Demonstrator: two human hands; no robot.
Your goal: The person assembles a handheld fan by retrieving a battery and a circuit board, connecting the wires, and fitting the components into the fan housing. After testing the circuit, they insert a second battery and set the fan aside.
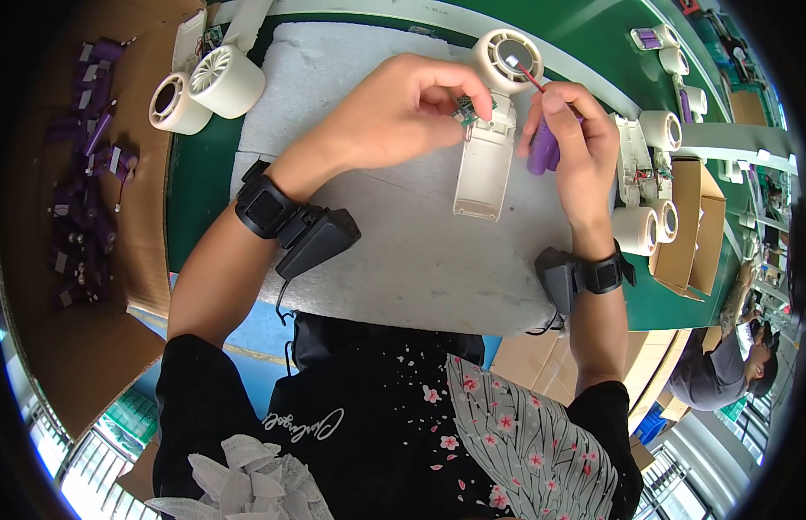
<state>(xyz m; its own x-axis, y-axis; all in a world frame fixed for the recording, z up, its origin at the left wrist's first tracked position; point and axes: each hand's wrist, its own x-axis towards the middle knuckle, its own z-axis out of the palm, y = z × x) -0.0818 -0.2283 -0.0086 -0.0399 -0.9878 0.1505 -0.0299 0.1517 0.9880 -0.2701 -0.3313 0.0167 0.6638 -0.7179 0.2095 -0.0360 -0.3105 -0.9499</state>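
A cream handheld-fan housing (pixel 484 178) lies on the grey foam mat (pixel 381 260), its round head away from me and its hollow handle toward me. At the joint between head and handle, my left hand (pixel 394 113) pinches a small green circuit board (pixel 463 110) between thumb and fingers. My right hand (pixel 581 143), just right of the housing, is closed round a purple cylindrical battery (pixel 544 154). From its fingertips a red wire with a white plug (pixel 512 61) reaches up over the fan head. The plug is apart from the board.
On the left stands a large cardboard box (pixel 143 199) with several purple batteries (pixel 98 130). More fan housings (pixel 228 82) sit at the back left, and others (pixel 635 230) line the right side by a small cardboard box (pixel 685 247). Another person (pixel 715 373) sits at the far right.
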